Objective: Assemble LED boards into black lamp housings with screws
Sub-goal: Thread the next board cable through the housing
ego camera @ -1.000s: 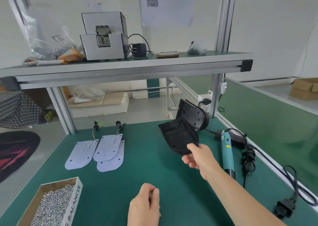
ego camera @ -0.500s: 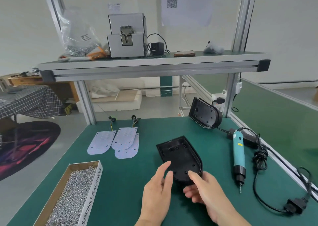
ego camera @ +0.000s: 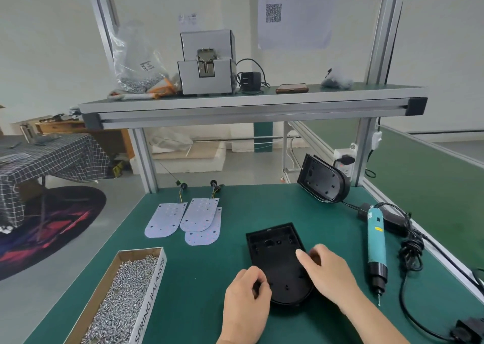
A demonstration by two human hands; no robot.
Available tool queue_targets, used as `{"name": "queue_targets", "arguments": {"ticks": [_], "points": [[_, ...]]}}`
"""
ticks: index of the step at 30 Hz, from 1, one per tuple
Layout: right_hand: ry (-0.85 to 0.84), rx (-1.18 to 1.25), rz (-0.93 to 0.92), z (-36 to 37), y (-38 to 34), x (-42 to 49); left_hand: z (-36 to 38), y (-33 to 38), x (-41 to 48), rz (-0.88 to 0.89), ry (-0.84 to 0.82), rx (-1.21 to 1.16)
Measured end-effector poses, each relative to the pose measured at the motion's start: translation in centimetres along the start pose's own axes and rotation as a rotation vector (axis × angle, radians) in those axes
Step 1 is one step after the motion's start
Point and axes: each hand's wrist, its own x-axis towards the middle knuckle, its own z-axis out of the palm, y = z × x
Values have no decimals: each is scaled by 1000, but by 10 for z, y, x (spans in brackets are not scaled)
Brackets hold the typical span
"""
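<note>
Lying flat and open side up on the green table point(ego camera: 209, 278), the black lamp housing point(ego camera: 275, 265) is sitting near the person, its square end pointing to twelve o'clock and its rounded end to six. The left hand point(ego camera: 245, 299) is curling its fingers onto the rim at the housing's seven o'clock, grasping it there. The right hand point(ego camera: 328, 274) is clasping the rim at three o'clock, one digit reaching in over the cavity and the others bending round the outer wall. At ten o'clock from the housing, three white LED boards point(ego camera: 192, 219) are lying overlapped, their wires trailing toward twelve. At eight o'clock a cardboard box point(ego camera: 153, 294) is holding a heap of screws point(ego camera: 123, 299). At three o'clock, beyond the right hand, a teal electric screwdriver point(ego camera: 375, 241) is lying with its bit pointing to six. At one o'clock a second housing point(ego camera: 323, 180) is leaning upright by the frame post point(ego camera: 362, 155).
</note>
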Motion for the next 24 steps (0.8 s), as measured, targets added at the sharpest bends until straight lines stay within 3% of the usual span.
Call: {"name": "queue_targets", "arguments": {"ticks": [8, 17, 21, 24], "points": [[-214, 335, 27, 3, -14, 32, -1, 0, 1, -11, 1, -4], [-106, 408, 36, 12, -5, 32, 6, -3, 3, -55, 66, -149], [-94, 439, 29, 15, -4, 32, 3, -6, 15, -168, 215, -290], [-49, 501, 37, 18, -3, 34, -13, -18, 48, -220, 340, -234]]}}
